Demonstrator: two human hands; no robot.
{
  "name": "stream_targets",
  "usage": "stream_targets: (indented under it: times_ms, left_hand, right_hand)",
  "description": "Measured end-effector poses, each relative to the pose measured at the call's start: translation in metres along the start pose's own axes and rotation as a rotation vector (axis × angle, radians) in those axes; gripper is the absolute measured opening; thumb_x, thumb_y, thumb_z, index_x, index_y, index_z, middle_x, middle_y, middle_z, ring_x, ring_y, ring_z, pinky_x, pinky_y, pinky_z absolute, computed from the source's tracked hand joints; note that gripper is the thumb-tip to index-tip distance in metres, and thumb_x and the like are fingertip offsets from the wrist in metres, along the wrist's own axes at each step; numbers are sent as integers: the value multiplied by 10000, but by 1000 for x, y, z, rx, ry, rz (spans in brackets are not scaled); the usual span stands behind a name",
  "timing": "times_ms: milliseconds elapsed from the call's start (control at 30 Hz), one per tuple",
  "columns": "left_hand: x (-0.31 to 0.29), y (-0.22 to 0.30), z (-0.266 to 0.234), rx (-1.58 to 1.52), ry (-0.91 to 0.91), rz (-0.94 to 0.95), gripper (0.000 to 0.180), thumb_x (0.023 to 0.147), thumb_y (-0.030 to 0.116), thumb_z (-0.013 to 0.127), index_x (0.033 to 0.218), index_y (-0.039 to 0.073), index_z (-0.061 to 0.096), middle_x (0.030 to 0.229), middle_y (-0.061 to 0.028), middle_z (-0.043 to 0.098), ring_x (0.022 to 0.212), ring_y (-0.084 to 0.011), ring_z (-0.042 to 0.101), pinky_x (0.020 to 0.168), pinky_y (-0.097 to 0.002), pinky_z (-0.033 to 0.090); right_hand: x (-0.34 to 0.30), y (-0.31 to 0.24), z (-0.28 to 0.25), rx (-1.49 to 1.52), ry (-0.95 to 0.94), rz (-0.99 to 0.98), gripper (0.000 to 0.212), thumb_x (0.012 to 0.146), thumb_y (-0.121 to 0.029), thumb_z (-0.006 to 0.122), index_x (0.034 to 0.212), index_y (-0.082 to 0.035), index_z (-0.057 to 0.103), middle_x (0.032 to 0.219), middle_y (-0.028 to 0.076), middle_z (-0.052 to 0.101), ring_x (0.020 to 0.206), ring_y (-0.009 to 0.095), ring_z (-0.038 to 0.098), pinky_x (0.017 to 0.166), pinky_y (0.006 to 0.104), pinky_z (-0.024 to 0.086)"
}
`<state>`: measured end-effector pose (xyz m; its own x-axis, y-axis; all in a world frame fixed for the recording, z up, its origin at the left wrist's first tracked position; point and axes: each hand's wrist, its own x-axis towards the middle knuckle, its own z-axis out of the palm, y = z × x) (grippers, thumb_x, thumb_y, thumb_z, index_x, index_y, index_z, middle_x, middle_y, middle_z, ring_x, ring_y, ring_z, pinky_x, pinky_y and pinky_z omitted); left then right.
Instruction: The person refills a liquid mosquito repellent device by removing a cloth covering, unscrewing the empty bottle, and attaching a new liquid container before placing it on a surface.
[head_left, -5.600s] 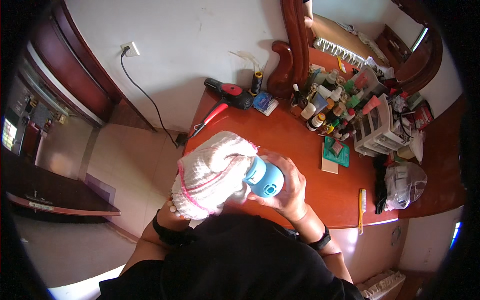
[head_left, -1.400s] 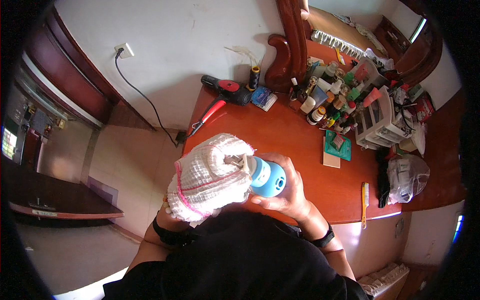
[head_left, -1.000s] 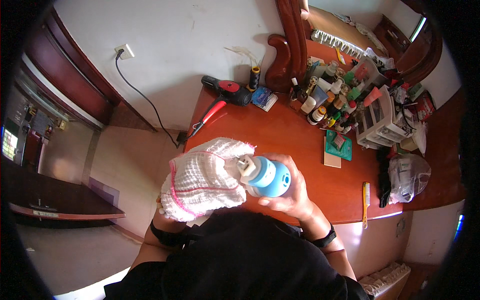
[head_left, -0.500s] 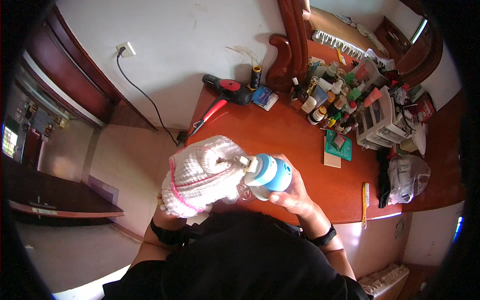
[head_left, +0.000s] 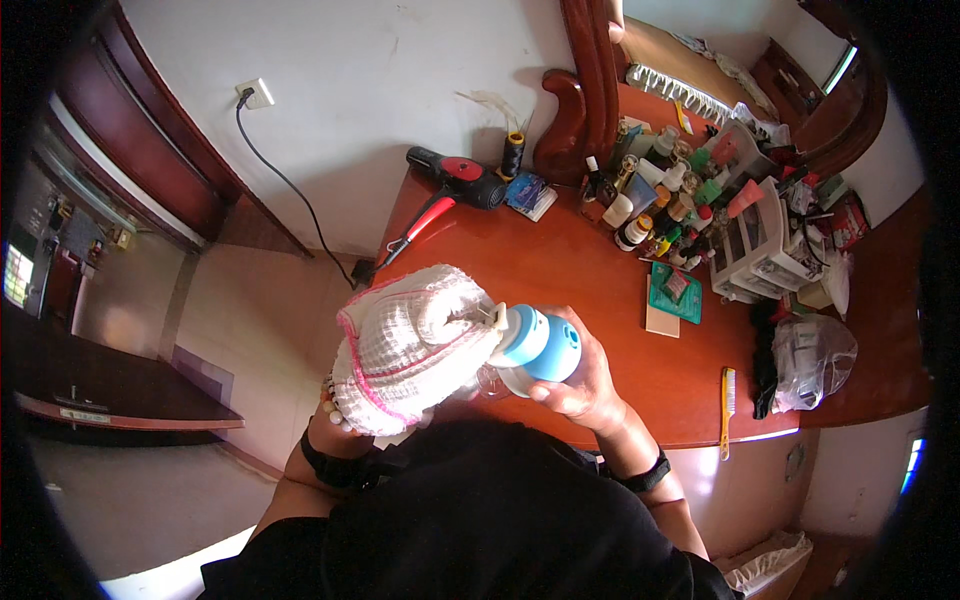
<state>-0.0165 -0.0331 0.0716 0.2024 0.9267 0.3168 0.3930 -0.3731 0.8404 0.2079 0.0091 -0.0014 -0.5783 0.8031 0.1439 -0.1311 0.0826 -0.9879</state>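
Note:
Bunched over my left hand (head_left: 332,408) is a white crinkled cloth (head_left: 395,350) with pink trim. That hand holds the cloth up from below, and most of its fingers are hidden. My right hand (head_left: 588,380) is wrapped around a light-blue and white bottle-shaped thing (head_left: 545,345), tilted with its narrow white end to the left. This end touches the cloth's right side, where the fabric folds inward. A clear rounded part shows below it; I cannot make out its exact kind. Both hands are over the front edge of a reddish-brown dressing table (head_left: 520,255).
A black and red hair dryer (head_left: 460,180) lies at the back left beside a thread spool (head_left: 512,155). Several bottles (head_left: 640,205) crowd the back right near white drawers (head_left: 760,245). A yellow comb (head_left: 728,410) juts over the front edge beside a clear plastic bag (head_left: 815,360).
The cloth has shifted slightly right and up. The blue and white thing has come a little left, its white end now against the cloth's fold.

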Motion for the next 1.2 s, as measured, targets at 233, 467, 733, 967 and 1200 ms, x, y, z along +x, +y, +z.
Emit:
stream_targets:
  times_ms: [233, 467, 733, 967, 1200]
  left_hand:
    - [-20, -23, 10, -192, -143, -467, 453, 900, 169, 660, 1291, 28, 480, 1173, -100, 583, 1075, -182, 582, 962, -322, 451]
    - [-41, -53, 13, 17, -175, -196, 470, 994, 303, 506, 1356, 15, 430, 1238, -95, 560, 1129, -164, 560, 1005, -320, 440]
    - [-14, -18, 22, 66, 65, -207, 329, 872, 88, 680, 1176, 14, 581, 1014, -67, 633, 872, -139, 646, 776, -276, 537]
    - [-35, -53, 18, -491, 1, -394, 382, 871, 141, 698, 1215, 24, 580, 1020, -129, 640, 895, -208, 644, 762, -330, 552]
    - [6, -12, 10, -196, -111, -513, 370, 846, 206, 723, 1155, 32, 619, 990, -114, 667, 876, -177, 650, 781, -310, 546]
  right_hand:
    - [-1, -4, 0, -47, -26, 7, 783, 708, -405, 808, 1300, -7, 485, 1141, 110, 613, 1045, 188, 594, 926, 333, 460]
    - [-1, -4, 4, -109, -9, -32, 832, 704, -464, 813, 1309, -5, 472, 1142, 127, 621, 1038, 200, 605, 922, 341, 469]
    - [-1, 1, 0, -125, 44, -57, 794, 706, -425, 820, 1286, -1, 483, 1101, 110, 634, 992, 177, 610, 897, 327, 476]
    - [-2, 0, -2, 183, -12, 66, 704, 762, -355, 744, 1297, 9, 467, 1169, 81, 585, 1074, 160, 545, 955, 310, 421]
    - [-5, 0, -4, 254, 5, 201, 783, 791, -489, 666, 1339, 21, 436, 1205, 97, 564, 1098, 175, 528, 977, 314, 404]
